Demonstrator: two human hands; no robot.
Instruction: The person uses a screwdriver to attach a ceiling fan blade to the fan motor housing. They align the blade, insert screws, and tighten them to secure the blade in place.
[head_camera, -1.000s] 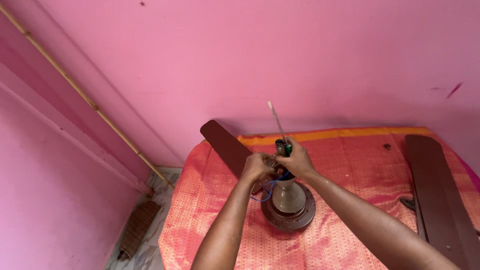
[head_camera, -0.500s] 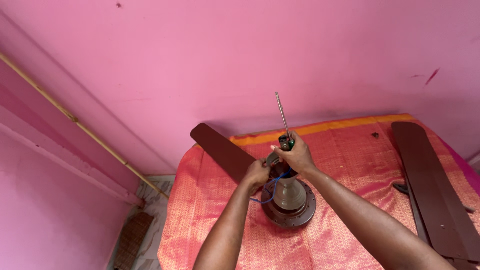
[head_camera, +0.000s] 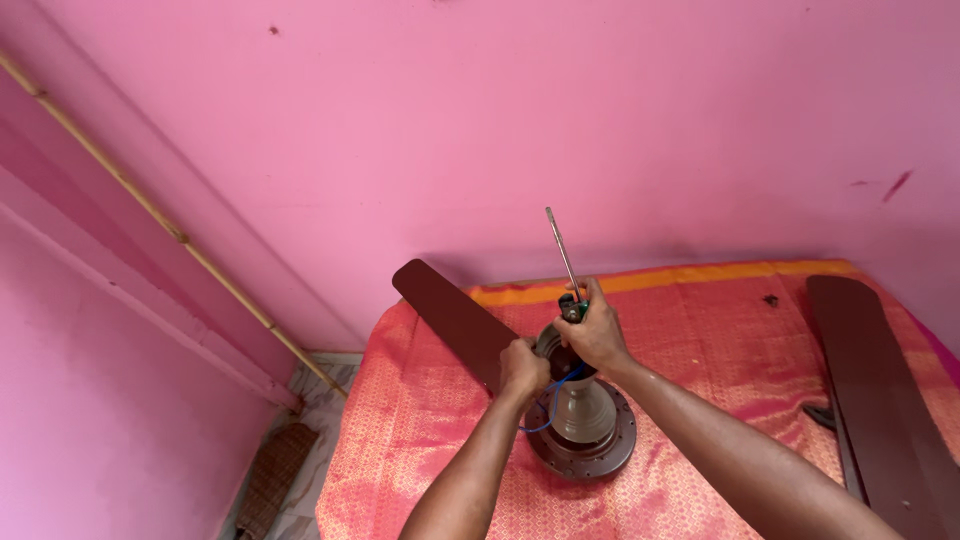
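A: Fan motor (head_camera: 583, 425), brown and round, sits low in the middle of the frame on the orange patterned cloth (head_camera: 420, 440) that covers the bed. What differs from a second ago?

B: Little in the work itself. The view has drifted, so motor and hands now sit a touch lower and further right in the frame. The screwdriver (head_camera: 562, 258) stood leaning up and left a second ago; now its thin metal shaft points nearly straight up toward the pink wall (head_camera: 600, 120). I judge that the tool is being handled at the top of the motor, but the contact point is hidden by the fingers.

A: And the hands?

B: The right hand (head_camera: 596, 330) comes in from the lower right, forearm stretched long, its grip closed around the dark handle of the screwdriver with the shaft rising out of the fist. The left hand (head_camera: 522, 366) reaches up from the bottom centre, its grip curled shut on the left side of the motor's upper neck; exactly what the fingers pinch there I cannot tell. A blue wire (head_camera: 548, 405) loops out just below that hand.

A: Anything else about?

B: One dark brown blade (head_camera: 450, 315) runs from the motor toward the upper left. More loose blades (head_camera: 880, 390) lie well apart at the right edge. A pale pipe (head_camera: 150, 210) slants down the wall at left.
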